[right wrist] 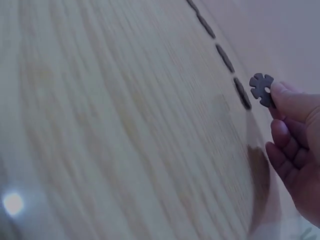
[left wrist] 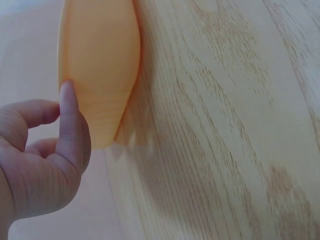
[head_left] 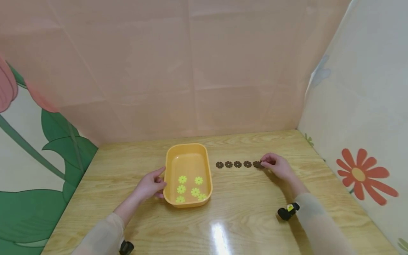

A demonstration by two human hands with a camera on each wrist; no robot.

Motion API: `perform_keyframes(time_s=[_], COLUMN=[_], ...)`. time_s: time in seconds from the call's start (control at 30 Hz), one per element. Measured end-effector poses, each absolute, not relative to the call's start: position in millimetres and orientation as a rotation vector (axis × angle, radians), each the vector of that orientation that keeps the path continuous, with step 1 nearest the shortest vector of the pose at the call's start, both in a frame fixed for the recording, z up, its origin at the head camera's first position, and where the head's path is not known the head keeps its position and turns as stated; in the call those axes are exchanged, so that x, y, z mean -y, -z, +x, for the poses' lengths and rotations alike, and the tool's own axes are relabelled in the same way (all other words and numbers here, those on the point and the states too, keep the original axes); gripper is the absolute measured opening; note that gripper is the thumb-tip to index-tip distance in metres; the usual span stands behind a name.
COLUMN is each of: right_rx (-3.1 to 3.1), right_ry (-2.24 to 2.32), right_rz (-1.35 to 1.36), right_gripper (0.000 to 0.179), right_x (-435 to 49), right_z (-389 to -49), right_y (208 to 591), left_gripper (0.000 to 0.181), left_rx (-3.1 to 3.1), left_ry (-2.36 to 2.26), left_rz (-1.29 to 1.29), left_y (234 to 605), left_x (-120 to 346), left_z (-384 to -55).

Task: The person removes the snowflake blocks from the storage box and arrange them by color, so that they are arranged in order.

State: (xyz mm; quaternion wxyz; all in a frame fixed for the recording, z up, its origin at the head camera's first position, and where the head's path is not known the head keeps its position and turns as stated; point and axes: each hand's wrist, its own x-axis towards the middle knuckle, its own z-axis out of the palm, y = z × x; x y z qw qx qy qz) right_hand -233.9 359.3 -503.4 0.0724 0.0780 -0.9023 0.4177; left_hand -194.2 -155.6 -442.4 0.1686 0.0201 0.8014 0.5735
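Observation:
My left hand (head_left: 149, 185) pinches the left rim of an orange plastic tray (head_left: 188, 150), thumb inside and fingers outside in the head view. The left wrist view shows the tray's outer wall (left wrist: 100, 55) beside those fingers. Several yellow flower-shaped pieces (head_left: 181, 179) lie on the tray's floor, mostly in its near half. To the right of the tray, several dark brown flower-shaped pieces (head_left: 237, 164) lie in a row on the table. At the row's right end, my right hand (head_left: 278, 166) pinches a brown flower-shaped piece (right wrist: 261, 90) between thumb and finger, tilted up beside the last one.
The wood-grain table (head_left: 248, 191) ends at a pink sheet (head_left: 191, 71) behind. A white panel with a red flower print (head_left: 358, 174) stands on the right, and one with green leaves (head_left: 60, 141) on the left. Black wrist-worn devices (head_left: 287, 212) sit by both sleeves.

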Motion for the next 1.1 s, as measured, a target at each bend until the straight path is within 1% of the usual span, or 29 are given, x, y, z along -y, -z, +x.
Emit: perform_keyframes(time_s=[0.17, 0.33, 0.63, 0.9, 1.1], right_rx=[2.733, 2.766, 2.804, 2.794, 2.769], right_ry=[-1.166, -1.107, -0.998, -0.920, -0.925], right_rz=[0.166, 0.152, 0.105, 0.104, 0.090], right_gripper=[0.013, 0.015, 0.014, 0.009, 0.012], right_x=[-378.5, -385.3, -384.2, -381.1, -380.9], right_z=[-231.2, -233.2, -238.0, -239.4, -240.5], right_y=[505.5, 505.7, 510.2, 510.8, 513.2], left_gripper=[0.067, 0.067, 0.067, 0.067, 0.068], left_rx=[-2.281, -2.286, -2.295, -2.296, -2.295], left_ry=[-1.632, -1.629, -1.614, -1.605, -1.610], left_rz=[0.067, 0.071, 0.053, 0.033, 0.037], left_y=[442.5, 443.5, 444.0, 444.9, 443.7], left_x=[156.0, 155.9, 155.7, 155.5, 155.1], left_z=[-194.2, -194.8, -195.2, -196.2, -195.6])
